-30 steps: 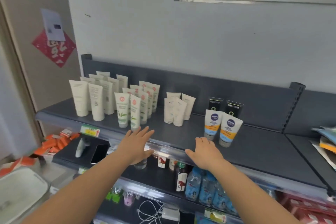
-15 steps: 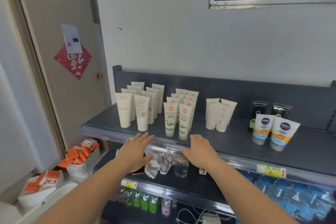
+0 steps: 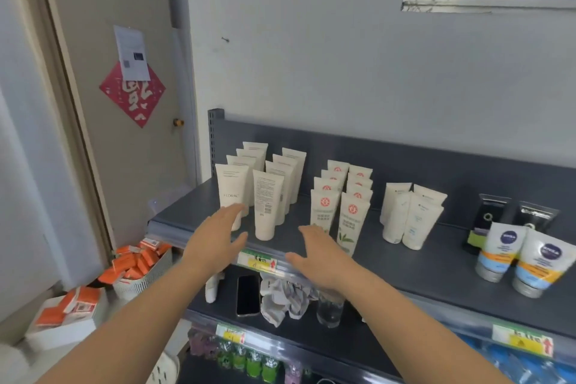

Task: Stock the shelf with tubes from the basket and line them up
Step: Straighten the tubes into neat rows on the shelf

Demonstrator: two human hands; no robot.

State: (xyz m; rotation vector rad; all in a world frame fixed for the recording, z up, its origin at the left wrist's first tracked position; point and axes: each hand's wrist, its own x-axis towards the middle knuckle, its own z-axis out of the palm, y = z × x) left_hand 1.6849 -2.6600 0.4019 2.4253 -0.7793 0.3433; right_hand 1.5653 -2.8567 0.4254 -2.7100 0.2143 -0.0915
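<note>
My left hand [image 3: 218,238] and right hand [image 3: 318,256] hover with fingers spread, holding nothing, flanking the front white tube [image 3: 266,206] so I can square its row on the shelf [image 3: 436,268].

"FLORAL" is printed on the front white tube [image 3: 232,196] by the shelf [image 3: 436,274]'s left edge. "NIVEA" marks two blue-and-orange tubes [image 3: 508,238] near its front edge, right.
</note>
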